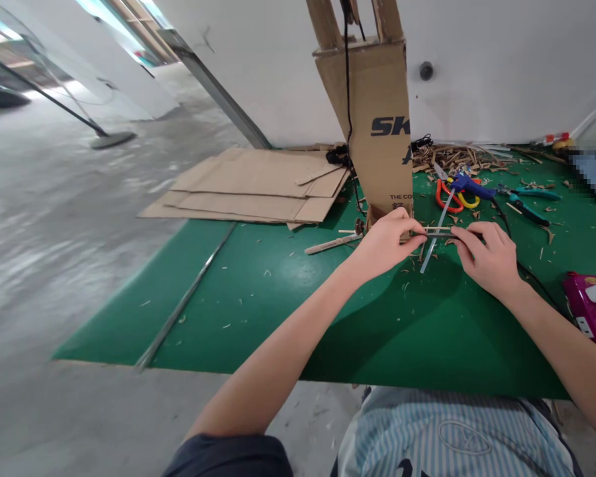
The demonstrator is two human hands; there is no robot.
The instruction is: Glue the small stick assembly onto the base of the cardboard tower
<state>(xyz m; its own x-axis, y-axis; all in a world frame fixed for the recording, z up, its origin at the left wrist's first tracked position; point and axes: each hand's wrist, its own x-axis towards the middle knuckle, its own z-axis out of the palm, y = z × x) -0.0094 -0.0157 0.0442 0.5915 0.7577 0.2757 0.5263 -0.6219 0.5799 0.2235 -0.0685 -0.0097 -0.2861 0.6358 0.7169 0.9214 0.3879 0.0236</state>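
My left hand point(390, 242) is closed in a pinch, just in front of the foot of a tall cardboard structure point(382, 119). Facing it, my right hand point(489, 255) is also closed, thumb and fingers together. A thin pale wooden stick point(438, 228) spans the gap between the two sets of fingertips. Right beside it runs a thin dark strip point(440, 234), whose kind I cannot make out. Beneath them a clear glue stick point(431, 253) slants out of a blue glue gun point(469, 184). A flat wooden stick point(332, 244) lies left of my left hand.
Flat cardboard sheets point(248, 185) lie at the back left of the green table point(258, 291). Scissors point(449, 199), pliers point(526, 202) and a heap of cardboard scraps point(464, 162) are at the back right. A magenta device point(583, 305) stands at the right edge. A black cable point(348, 99) hangs down the cardboard structure.
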